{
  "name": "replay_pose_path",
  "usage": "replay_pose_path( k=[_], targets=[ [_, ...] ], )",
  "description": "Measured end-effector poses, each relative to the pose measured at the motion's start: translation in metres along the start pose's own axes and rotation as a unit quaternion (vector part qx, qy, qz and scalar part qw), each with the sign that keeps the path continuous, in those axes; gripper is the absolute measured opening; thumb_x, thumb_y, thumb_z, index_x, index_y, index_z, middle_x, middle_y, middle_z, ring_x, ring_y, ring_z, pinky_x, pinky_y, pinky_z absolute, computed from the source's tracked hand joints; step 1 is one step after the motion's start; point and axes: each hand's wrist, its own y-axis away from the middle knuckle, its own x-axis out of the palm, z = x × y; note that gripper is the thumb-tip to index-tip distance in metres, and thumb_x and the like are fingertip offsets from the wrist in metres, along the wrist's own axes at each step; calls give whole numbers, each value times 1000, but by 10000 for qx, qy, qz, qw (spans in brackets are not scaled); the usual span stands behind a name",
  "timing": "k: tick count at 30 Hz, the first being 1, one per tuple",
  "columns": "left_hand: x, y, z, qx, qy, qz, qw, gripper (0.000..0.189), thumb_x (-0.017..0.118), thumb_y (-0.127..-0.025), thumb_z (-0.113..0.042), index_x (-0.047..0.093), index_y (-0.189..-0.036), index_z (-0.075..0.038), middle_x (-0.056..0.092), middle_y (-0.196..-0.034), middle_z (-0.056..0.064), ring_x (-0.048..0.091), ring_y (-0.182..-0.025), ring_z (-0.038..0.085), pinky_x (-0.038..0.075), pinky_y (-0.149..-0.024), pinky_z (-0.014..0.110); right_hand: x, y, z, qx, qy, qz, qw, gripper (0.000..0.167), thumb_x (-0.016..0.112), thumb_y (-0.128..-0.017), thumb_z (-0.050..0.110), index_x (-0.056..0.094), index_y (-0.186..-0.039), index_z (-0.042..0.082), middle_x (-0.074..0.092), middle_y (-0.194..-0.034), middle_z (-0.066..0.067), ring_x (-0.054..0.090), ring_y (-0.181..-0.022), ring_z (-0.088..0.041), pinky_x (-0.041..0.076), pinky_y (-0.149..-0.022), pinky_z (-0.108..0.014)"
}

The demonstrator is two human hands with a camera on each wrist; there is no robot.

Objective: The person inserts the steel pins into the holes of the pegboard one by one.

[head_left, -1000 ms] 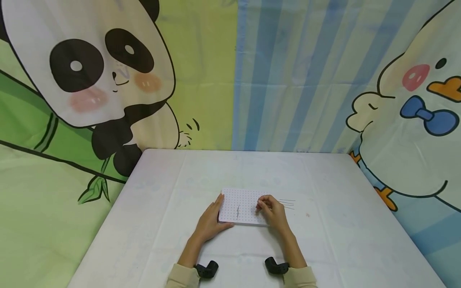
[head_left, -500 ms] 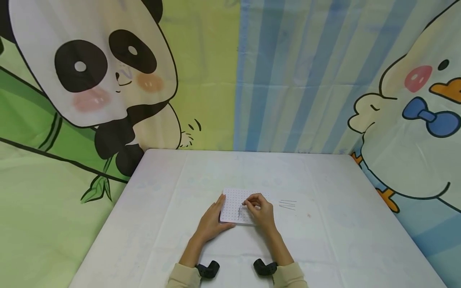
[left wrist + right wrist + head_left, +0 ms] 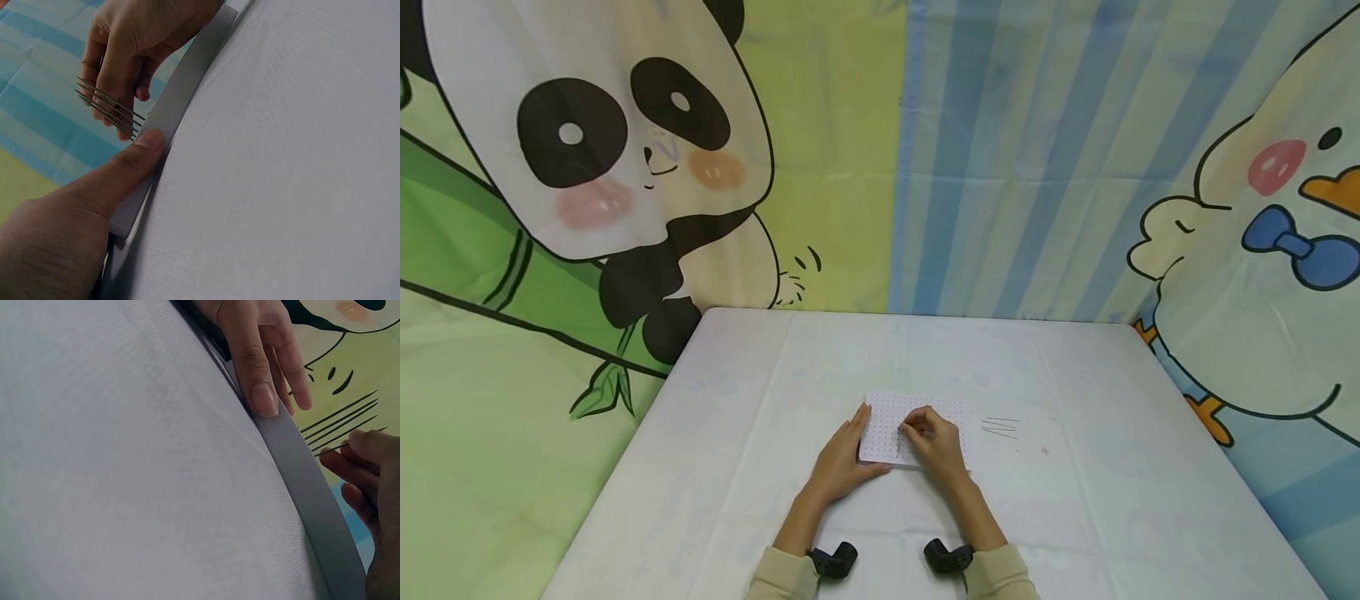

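Note:
A white board with a grid of small holes [image 3: 880, 414] lies on the table. My left hand [image 3: 842, 460] rests at its left near corner, fingers straight along the left side and thumb pressed to the near edge [image 3: 181, 94]. Several thin dark metal rods [image 3: 337, 415] stand up from the board in a row, close together. With thumb and fingertips, my right hand [image 3: 938, 442] pinches a thin rod [image 3: 333, 449] at the end of that row, its lower end close at the board. In the left wrist view the right hand [image 3: 134, 56] is behind the rods.
Several more thin rods [image 3: 1000, 427] lie on the white-covered table [image 3: 1075, 500], just right of the board. Cloth with a cartoon panda [image 3: 580, 150] and a duck [image 3: 1262, 275] hangs behind and beside the table. Each wrist bears a black device [image 3: 835, 561].
My right hand has moved left across the board, carrying the rod from the board's right side to the standing rods, then slightly lower. The left hand has stayed at the corner.

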Motion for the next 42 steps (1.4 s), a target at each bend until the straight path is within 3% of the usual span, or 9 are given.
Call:
replay_pose_path(
  k=[8,15,23,33,42],
  targets=[
    [-2,0,0,68,32,-75,9999,102,73,-72,-50,19,-148,-8,20,-152,6,32,-132,27,25,-107,39,1,-1,0,30,329,255,9991,14,72,-77,0,62,-85,5,67,-77,-1,64,-66,-9,52,-59,-23],
    [-5,-1,0,74,-49,-103,9999,101,73,-72,-51,20,-148,-9,20,-152,6,32,-131,30,27,-106,42,3,-3,-3,-38,612,210,9979,14,73,-77,2,63,-83,9,67,-75,2,60,-63,-6,50,-57,-21],
    [-6,-3,-1,125,-9,-84,9999,101,72,-72,-51,22,-147,-7,22,-151,8,33,-130,32,28,-105,44,4,-4,-5,-282,977,150,9947,13,74,-78,9,62,-84,11,67,-76,2,40,-49,1,35,-43,-14],
    [-5,-1,-3,162,57,-148,9997,102,74,-71,-50,23,-146,-4,24,-150,12,34,-130,31,29,-104,45,4,1,-4,85,1060,363,9937,13,74,-77,7,64,-83,12,68,-78,2,35,-46,4,33,-40,-15],
    [-2,1,-3,93,9,-80,9999,104,72,-71,-54,21,-147,-4,23,-150,10,32,-131,30,28,-105,44,-4,3,3,499,925,747,9917,14,73,-76,2,67,-86,11,59,-66,8,39,-48,0,36,-43,-18]
  ],
)
